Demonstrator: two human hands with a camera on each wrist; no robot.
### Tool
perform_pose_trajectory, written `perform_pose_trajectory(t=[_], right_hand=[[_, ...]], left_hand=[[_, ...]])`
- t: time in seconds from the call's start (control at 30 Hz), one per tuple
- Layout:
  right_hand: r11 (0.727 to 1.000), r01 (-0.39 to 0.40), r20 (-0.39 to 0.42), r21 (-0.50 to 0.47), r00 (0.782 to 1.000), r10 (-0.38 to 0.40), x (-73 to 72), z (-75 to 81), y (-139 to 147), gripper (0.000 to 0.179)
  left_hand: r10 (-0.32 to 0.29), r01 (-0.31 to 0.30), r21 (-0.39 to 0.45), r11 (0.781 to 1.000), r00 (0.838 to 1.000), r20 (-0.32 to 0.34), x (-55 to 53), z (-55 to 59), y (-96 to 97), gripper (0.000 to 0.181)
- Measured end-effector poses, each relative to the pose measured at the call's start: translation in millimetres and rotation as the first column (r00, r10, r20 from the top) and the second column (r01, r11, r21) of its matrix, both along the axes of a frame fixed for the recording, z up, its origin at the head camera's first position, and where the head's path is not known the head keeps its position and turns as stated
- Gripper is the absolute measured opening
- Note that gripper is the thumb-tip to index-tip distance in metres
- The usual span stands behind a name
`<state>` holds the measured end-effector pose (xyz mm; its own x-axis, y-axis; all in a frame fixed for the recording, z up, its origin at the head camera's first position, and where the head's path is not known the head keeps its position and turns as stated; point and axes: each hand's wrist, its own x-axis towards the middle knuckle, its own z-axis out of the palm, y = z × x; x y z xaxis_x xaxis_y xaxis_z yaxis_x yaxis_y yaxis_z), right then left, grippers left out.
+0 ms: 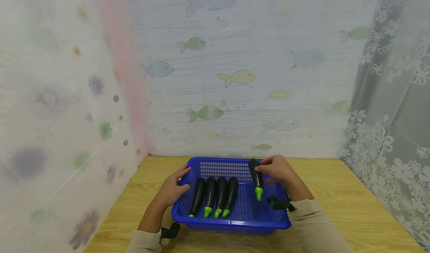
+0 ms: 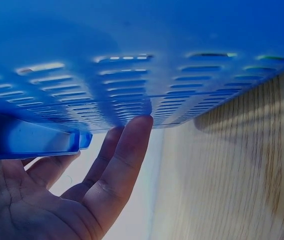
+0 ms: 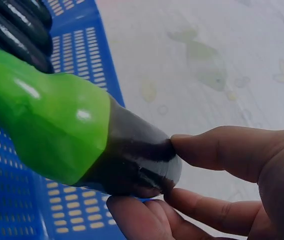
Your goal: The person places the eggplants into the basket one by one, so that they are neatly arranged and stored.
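Note:
My right hand (image 1: 277, 168) pinches a dark eggplant (image 1: 256, 174) with a bright green stem end, above the right part of a blue plastic basket (image 1: 231, 222). In the right wrist view the thumb and fingers (image 3: 217, 150) grip its dark body, and the green cap (image 3: 56, 115) points toward the camera. My left hand (image 1: 171, 187) holds the basket's left rim; in the left wrist view its fingers (image 2: 126, 165) reach under the rim against the slotted outer wall (image 2: 121, 85). Several more eggplants (image 1: 220, 197) lie side by side in the basket's left half, green ends toward me.
The basket stands on a wood-grain table (image 1: 332, 197). Behind it hangs a fish-patterned sheet (image 1: 235, 133), with a flowered sheet (image 1: 60, 133) on the left and a lacy grey curtain (image 1: 396, 126) on the right. Each wrist wears a small black camera (image 1: 171, 230).

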<state>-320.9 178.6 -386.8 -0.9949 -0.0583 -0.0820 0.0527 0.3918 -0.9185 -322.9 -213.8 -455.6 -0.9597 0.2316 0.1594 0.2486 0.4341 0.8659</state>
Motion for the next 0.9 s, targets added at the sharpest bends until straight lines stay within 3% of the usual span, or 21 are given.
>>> perform_pose_trajectory(t=[0.4,0.63,0.9], right_hand=[[0.999,-0.044,0.039,0.025,0.998,0.043,-8.1,-13.8,-21.2,0.052],[0.996,-0.052,0.112,-0.078,0.992,0.061,-17.5,-26.8,-27.1,0.053],[0.997,-0.077,0.151,-0.017,0.985,0.078,-18.4,-40.3,-31.0,0.048]], left_hand=[[-0.003,0.003,0.011,1.000,1.000,-0.002,2.3,0.9,2.0,0.071],[0.001,-0.001,0.010,1.000,1.000,-0.004,1.3,0.1,1.3,0.071],[-0.013,0.013,0.014,1.000,1.000,-0.005,1.5,1.0,-0.8,0.072]])
